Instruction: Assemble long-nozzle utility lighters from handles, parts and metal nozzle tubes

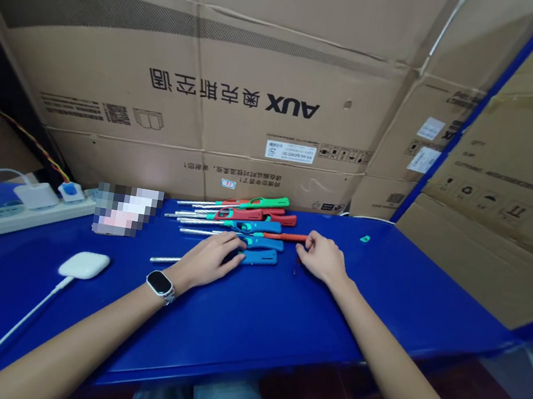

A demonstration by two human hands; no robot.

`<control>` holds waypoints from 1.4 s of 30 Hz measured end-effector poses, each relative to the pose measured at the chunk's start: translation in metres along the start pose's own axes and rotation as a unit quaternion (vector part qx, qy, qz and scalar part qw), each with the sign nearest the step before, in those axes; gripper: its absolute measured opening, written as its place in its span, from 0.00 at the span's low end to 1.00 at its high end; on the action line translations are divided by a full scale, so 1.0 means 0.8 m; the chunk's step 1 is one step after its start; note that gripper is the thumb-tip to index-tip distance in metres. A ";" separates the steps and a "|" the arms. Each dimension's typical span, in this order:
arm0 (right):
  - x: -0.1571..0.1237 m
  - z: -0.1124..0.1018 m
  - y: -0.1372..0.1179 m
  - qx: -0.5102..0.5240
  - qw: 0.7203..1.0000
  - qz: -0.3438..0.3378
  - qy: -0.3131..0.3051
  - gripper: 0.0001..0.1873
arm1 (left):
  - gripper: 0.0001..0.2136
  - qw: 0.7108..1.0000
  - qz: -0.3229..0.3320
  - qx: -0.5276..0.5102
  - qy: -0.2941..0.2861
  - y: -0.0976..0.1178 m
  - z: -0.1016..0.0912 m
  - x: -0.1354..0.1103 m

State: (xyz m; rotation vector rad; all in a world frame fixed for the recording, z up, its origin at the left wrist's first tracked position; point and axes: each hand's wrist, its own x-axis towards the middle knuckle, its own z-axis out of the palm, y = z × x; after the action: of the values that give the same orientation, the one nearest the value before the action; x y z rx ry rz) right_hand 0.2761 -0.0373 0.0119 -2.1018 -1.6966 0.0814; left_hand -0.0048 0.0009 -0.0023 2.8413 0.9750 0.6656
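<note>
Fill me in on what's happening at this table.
A person works bare-handed over long-nosed lighters lying bunched on a blue table. The left hand lies across the nearest blue lighter, hiding part of it. The right hand is at the handle end of an orange-red lighter; how firm its grip is can't be told.

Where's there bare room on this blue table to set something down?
Bare room: the tabletop right of the right hand, bordered by side cardboard, with one small green piece; also between the lighters and front edge. Crowded: where they lie, under and beyond the left hand.
</note>
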 end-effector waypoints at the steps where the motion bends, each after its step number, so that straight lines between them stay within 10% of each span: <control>1: -0.002 0.001 -0.001 -0.013 1.000 -0.001 -0.005 0.09 | 0.15 1.000 0.002 0.002 0.002 0.000 0.000 0.000; 33: -0.039 0.003 -0.016 0.071 0.997 -0.001 -0.018 0.12 | 0.11 0.998 0.060 0.024 0.006 0.030 0.008 0.035; 42: -0.045 -0.020 -0.035 0.478 0.852 -0.072 -0.200 0.15 | 0.14 0.991 0.092 -0.004 0.099 0.036 0.003 0.040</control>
State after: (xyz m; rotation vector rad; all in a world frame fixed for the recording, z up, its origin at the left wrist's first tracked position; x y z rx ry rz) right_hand 0.2465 -0.0716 0.0287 -1.2312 -1.5138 1.1348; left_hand 0.0353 -0.0024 0.0131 2.9268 0.7337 0.9820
